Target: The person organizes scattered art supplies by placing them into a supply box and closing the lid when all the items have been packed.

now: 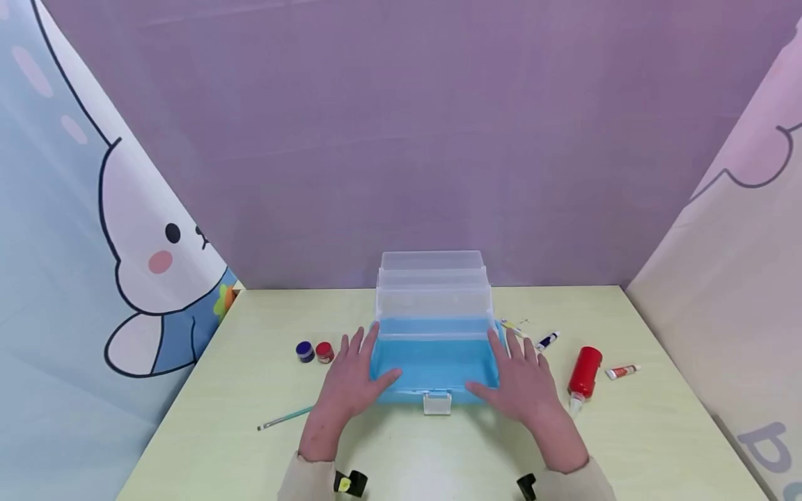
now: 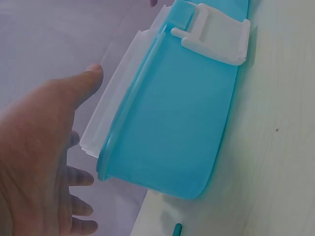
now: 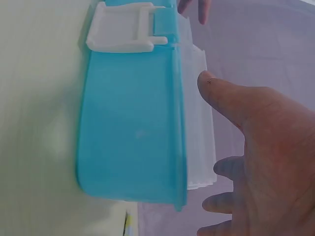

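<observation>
A blue plastic box (image 1: 432, 365) stands on the table with its clear lid (image 1: 434, 292) raised at the back. On its front hangs a white latch (image 1: 437, 403), which also shows in the left wrist view as a pale latch (image 2: 216, 34). My left hand (image 1: 354, 379) is at the box's left side, fingers spread and thumb over the front corner. At the right side my right hand (image 1: 520, 379) mirrors it, fingers straight and apart. Neither hand holds anything. Whether the fingers touch the rim I cannot tell.
Left of the box are a blue paint pot (image 1: 305, 351), a red paint pot (image 1: 324, 352) and a teal-handled paintbrush (image 1: 285, 419). To the right lie a red bottle (image 1: 585, 372), a paint tube (image 1: 622, 371) and a dark-labelled tube (image 1: 548, 340). A purple cloth wall (image 1: 432, 139) rises behind the table.
</observation>
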